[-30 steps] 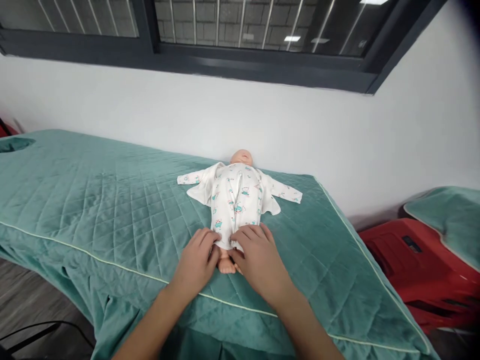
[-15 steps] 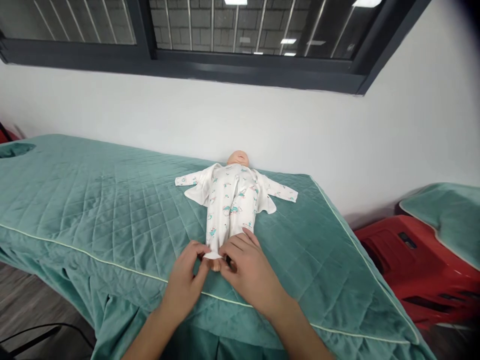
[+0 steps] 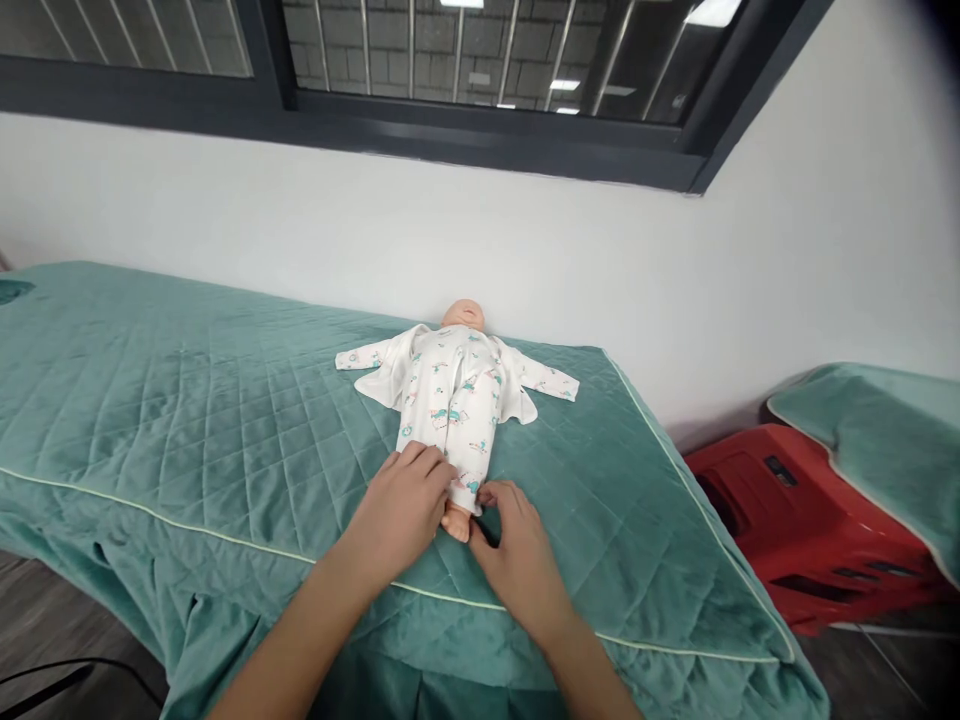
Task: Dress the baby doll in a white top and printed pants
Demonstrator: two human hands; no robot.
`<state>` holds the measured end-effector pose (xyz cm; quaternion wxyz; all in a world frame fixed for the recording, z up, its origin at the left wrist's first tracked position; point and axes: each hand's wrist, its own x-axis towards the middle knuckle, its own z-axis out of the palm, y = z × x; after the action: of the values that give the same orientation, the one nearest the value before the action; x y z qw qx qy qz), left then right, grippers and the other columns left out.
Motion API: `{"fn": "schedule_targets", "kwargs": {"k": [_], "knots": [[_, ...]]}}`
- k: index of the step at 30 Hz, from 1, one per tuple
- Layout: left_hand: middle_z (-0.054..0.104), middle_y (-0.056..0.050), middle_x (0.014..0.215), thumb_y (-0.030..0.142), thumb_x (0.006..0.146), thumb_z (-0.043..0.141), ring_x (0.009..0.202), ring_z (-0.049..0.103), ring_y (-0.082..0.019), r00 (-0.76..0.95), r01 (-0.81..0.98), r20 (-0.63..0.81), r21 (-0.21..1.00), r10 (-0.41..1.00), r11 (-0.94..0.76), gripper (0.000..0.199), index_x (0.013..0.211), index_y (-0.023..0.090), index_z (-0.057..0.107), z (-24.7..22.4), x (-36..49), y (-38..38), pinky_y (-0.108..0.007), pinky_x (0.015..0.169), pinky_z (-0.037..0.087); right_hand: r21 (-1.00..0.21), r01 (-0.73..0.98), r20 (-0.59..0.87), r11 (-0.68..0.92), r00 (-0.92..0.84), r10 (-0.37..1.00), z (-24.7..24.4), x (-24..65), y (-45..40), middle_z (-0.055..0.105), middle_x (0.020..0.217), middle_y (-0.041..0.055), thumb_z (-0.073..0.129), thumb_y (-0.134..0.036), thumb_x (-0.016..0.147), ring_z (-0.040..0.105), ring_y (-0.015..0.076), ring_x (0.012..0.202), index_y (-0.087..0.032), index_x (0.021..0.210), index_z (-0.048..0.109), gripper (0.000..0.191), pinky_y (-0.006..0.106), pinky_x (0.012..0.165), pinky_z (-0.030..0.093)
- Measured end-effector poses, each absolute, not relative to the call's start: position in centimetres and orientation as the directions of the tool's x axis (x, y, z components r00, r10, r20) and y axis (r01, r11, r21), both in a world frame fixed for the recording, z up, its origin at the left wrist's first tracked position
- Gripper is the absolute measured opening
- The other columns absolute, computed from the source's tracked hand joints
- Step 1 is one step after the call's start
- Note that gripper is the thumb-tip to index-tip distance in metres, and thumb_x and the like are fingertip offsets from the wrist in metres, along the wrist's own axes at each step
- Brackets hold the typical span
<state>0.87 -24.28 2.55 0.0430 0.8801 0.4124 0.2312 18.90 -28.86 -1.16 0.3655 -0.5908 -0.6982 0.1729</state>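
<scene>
A baby doll [image 3: 465,314] lies on its back on the green quilted bed cover [image 3: 225,430], its head toward the wall. It wears a white printed top [image 3: 517,385] with spread sleeves and white printed trousers [image 3: 469,440]. One bare foot [image 3: 456,522] sticks out below the trouser cuff [image 3: 463,497]. My left hand [image 3: 405,505] lies over the other leg's lower end, its curled fingertips on the inner side of the cuff. On the outer side my right hand [image 3: 517,560] pinches the cuff's edge, thumb beside the foot.
A white wall [image 3: 300,220] and a dark-framed window [image 3: 480,135] with bars stand behind the bed. At the right are a red plastic stool [image 3: 810,540] and a green cushion or cloth [image 3: 877,430] on it. A black cable [image 3: 90,662] runs at the lower left.
Both hands have moved from the doll's left-side trouser cuff to the cuff on the right. The left hand now covers the first foot, and the other foot shows. The view has shifted slightly.
</scene>
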Motion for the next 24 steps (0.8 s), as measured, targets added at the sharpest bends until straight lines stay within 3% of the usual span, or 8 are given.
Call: {"fn": "schedule_targets", "kwargs": {"k": [4, 7, 10, 13, 17, 20, 24], "knots": [[0.063, -0.005, 0.097, 0.006, 0.087, 0.05, 0.097, 0.053, -0.026, 0.58, 0.753, 0.3, 0.157, 0.758, -0.639, 0.016, 0.091, 0.018, 0.06, 3.0, 1.3, -24.0, -0.042, 0.076, 0.043, -0.678, 0.706, 0.277, 0.207, -0.016, 0.961, -1.2, 18.7, -28.6, 0.061, 0.093, 0.0043, 0.05, -0.014, 0.089, 0.057, 0.0226, 0.091, -0.02, 0.096, 0.057, 0.012, 0.039, 0.084, 0.046], [0.063, -0.004, 0.091, 0.005, 0.085, 0.049, 0.095, 0.053, -0.026, 0.585, 0.748, 0.312, 0.147, 0.748, -0.647, 0.017, 0.088, 0.018, 0.059, 2.8, 1.6, -23.8, -0.042, 0.076, 0.042, -0.696, 0.691, 0.274, 0.194, 0.006, 0.962, -1.5, 18.8, -28.3, 0.061, 0.092, 0.004, 0.049, -0.013, 0.088, 0.057, 0.0219, 0.089, -0.02, 0.094, 0.057, 0.012, 0.038, 0.081, 0.046], [0.062, -0.003, 0.085, 0.004, 0.084, 0.048, 0.092, 0.053, -0.024, 0.556, 0.741, 0.339, 0.209, 0.758, -0.638, 0.017, 0.082, 0.018, 0.058, 2.2, 1.7, -23.4, -0.041, 0.077, 0.042, -0.71, 0.671, 0.291, 0.213, 0.005, 0.957, -1.9, 19.0, -28.2, 0.06, 0.091, 0.0036, 0.049, -0.014, 0.089, 0.056, 0.0213, 0.088, -0.02, 0.092, 0.057, 0.011, 0.036, 0.08, 0.045], [0.062, -0.002, 0.083, 0.006, 0.083, 0.052, 0.091, 0.054, -0.022, 0.499, 0.7, 0.381, 0.352, 0.778, -0.622, 0.014, 0.082, 0.019, 0.058, 1.9, 1.6, -23.3, -0.039, 0.078, 0.043, -0.746, 0.616, 0.323, 0.251, 0.005, 0.946, -1.6, 19.2, -28.6, 0.06, 0.09, 0.0029, 0.05, -0.015, 0.09, 0.057, 0.0197, 0.086, -0.021, 0.09, 0.057, 0.009, 0.033, 0.077, 0.045], [0.065, -0.001, 0.086, 0.007, 0.084, 0.054, 0.09, 0.055, -0.019, 0.412, 0.553, 0.52, 0.509, 0.748, -0.659, 0.015, 0.089, 0.02, 0.06, 2.8, 1.4, -24.4, -0.034, 0.08, 0.046, -0.766, 0.498, 0.438, 0.407, -0.059, 0.897, -0.1, 19.5, -29.6, 0.06, 0.091, 0.0029, 0.049, -0.016, 0.093, 0.058, 0.0177, 0.087, -0.022, 0.089, 0.057, 0.011, 0.031, 0.078, 0.046], [0.066, -0.001, 0.091, 0.008, 0.086, 0.055, 0.093, 0.055, -0.018, 0.407, 0.504, 0.597, 0.484, 0.691, -0.715, 0.015, 0.093, 0.02, 0.061, 4.0, 1.5, -25.8, -0.034, 0.083, 0.046, -0.769, 0.471, 0.468, 0.433, -0.047, 0.883, 1.0, 19.9, -30.6, 0.06, 0.091, 0.0025, 0.05, -0.016, 0.094, 0.058, 0.0172, 0.086, -0.022, 0.089, 0.057, 0.01, 0.031, 0.079, 0.046], [0.065, -0.002, 0.092, 0.009, 0.088, 0.054, 0.093, 0.055, -0.02, 0.483, 0.551, 0.55, 0.414, 0.681, -0.725, 0.014, 0.095, 0.02, 0.06, 4.0, 1.8, -27.2, -0.036, 0.081, 0.046, -0.792, 0.503, 0.402, 0.345, 0.005, 0.916, 0.4, 20.3, -31.6, 0.059, 0.088, 0.0023, 0.051, -0.018, 0.093, 0.058, 0.0179, 0.083, -0.022, 0.087, 0.056, 0.009, 0.032, 0.077, 0.047]]}}
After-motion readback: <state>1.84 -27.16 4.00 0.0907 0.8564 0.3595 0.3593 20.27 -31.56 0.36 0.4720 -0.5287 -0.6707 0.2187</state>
